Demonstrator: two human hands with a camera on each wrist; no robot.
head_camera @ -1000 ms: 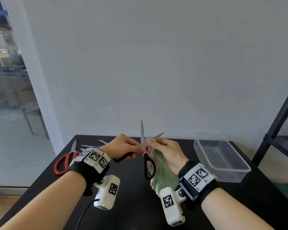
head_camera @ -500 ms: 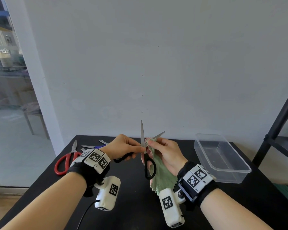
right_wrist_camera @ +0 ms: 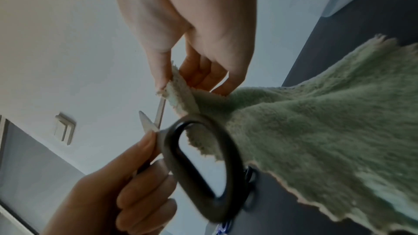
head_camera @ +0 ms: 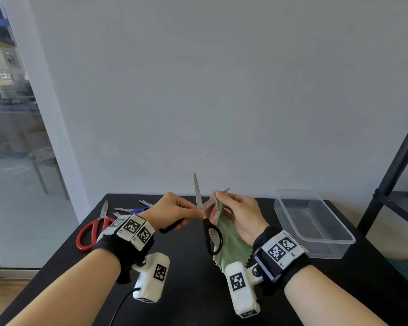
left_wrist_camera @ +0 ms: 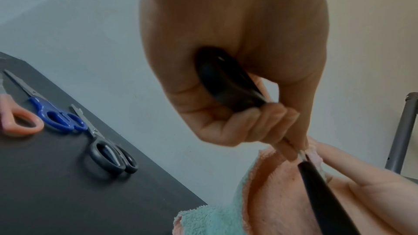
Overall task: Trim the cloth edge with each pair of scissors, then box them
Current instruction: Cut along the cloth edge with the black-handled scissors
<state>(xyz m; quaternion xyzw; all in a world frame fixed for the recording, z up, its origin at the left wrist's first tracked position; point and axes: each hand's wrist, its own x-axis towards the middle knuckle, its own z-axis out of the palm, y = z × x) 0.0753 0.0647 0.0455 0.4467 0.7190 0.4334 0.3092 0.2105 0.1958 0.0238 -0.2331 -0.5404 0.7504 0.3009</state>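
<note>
over the near half of the black desk [head_camera: 198, 300], a person's two hands meet in mid-air with almost nothing changed from a second ago: the long black-handled steel scissors [head_camera: 204, 215] remain wide open, one blade pointing straight up, the other angled toward the far right, and the frayed green terry cloth [head_camera: 231, 241] has only crept slightly higher at its pinched corner. the blades have not closed, so this cut appears not yet made, and trimming with this pair looks unfinished.

the left hand [head_camera: 172, 211] is raised with its wrist toward the near left corner, fingers curled round one black handle loop and thumb and forefinger pressed on the blade near the pivot; the second loop [right_wrist_camera: 203, 167] hangs free below. the right hand [head_camera: 240, 215] is held palm toward the person, thumb and fingers pinched together on the cloth's top edge, which sits in the open v of the blades, while the rest of the cloth drapes down past the wrist.

farther off, near the far left edge, lie red-handled scissors [head_camera: 92, 231], blue-handled scissors [left_wrist_camera: 56, 115] and smaller black-handled scissors [left_wrist_camera: 110, 156], all unboxed. at the far right edge stands the clear rectangular plastic box [head_camera: 292, 201], nothing visible inside it.
</note>
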